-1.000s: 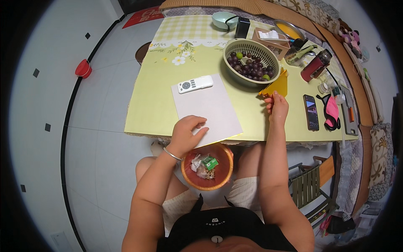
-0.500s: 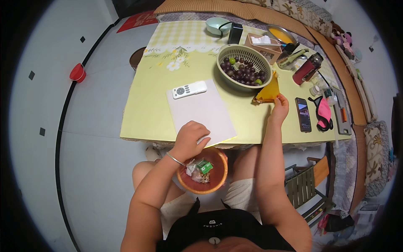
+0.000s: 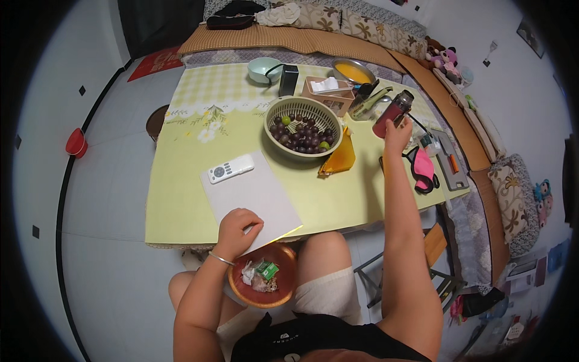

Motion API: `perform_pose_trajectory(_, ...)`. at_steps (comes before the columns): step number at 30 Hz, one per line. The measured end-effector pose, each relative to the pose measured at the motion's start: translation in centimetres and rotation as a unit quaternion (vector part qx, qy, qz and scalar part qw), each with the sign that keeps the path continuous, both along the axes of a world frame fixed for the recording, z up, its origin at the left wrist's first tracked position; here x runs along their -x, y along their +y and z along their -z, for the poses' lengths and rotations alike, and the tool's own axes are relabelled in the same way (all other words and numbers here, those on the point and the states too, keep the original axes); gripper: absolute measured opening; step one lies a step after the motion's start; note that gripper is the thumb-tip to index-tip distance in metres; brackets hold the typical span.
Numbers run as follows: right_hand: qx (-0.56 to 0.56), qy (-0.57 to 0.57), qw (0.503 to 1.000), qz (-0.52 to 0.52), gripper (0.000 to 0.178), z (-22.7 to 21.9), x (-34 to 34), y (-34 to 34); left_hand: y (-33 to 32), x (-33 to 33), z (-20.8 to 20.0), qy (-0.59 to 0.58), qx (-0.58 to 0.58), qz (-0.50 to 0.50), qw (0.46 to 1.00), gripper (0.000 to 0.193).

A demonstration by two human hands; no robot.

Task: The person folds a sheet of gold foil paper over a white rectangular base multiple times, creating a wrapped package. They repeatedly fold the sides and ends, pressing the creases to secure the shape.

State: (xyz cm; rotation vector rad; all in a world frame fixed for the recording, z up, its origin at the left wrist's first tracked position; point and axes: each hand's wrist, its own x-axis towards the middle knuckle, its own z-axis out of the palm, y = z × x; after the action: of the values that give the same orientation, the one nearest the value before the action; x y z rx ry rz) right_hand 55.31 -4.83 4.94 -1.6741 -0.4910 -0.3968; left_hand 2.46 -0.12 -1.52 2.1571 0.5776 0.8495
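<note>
My right hand [image 3: 398, 134] is stretched out to the table's right side, its fingers around the lower part of a dark red thermos flask [image 3: 393, 113], which leans in this view. My left hand [image 3: 240, 232] rests with curled fingers on the near edge of a white sheet [image 3: 256, 202]; nothing shows in it. A white remote control [image 3: 231, 169] lies on that sheet. Beyond it stands a pale green colander [image 3: 274, 143] holding dark grapes [image 3: 307, 139] and a few green fruits. Beside the colander lies a flat amber-yellow thing [image 3: 341, 155] with a pointed shape.
A brown bin [image 3: 241, 292] with rubbish stands between my knees. Right of my forearm lie a pink and black eye mask [image 3: 423, 169] and a grey board [image 3: 447, 151]. A tissue box [image 3: 313, 90], a black box [image 3: 289, 80] and bowls stand farther back. My arm mostly hides the phone.
My right hand has let go of the amber-yellow thing and moved right and away from me to the thermos. The view has shifted right; my left hand stays on the sheet.
</note>
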Motion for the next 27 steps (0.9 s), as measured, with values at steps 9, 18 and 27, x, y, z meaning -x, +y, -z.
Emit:
perform_pose_trajectory(9, 0.193, 0.075, 0.971, 0.122, 0.108, -4.7, -8.5, 4.5, 0.3, 0.6, 0.4, -0.016, -0.005, -0.004, 1.0, 0.006)
perform_pose_trajectory(18, 0.195, 0.028, 0.971, 0.135, 0.069, -4.1, -5.7, 4.0, 0.3, 0.5, 0.5, -0.033, -0.02, -0.015, 0.999, 0.006)
perform_pose_trajectory(27, 0.148, -0.022, 0.986, -0.071, 0.062, -4.0, 3.4, -4.4, 0.1, 0.4, 0.4, -0.036, -0.025, -0.014, 0.999, 0.004)
